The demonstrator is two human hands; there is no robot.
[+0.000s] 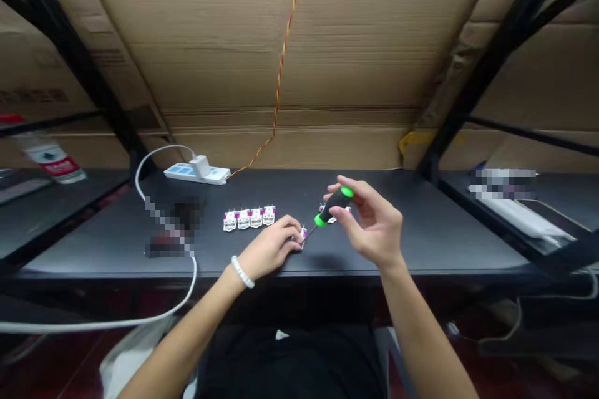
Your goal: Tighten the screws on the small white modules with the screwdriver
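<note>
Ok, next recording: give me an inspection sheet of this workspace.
Surface: black tabletop.
Job's things: row of four white-and-purple units; a single unit at the left fingers; more white and purple behind the right hand, partly hidden; green-and-black screwdriver.
Clutter: blurred-out item on the left, unidentifiable.
Hands: left hand holds the single unit; right hand grips the screwdriver, shaft slanting down to that unit.
Cables: white cable from the plug in the power strip; red-and-yellow twisted wire.
Surroundings: cardboard, black frame, bottle at left.
</note>
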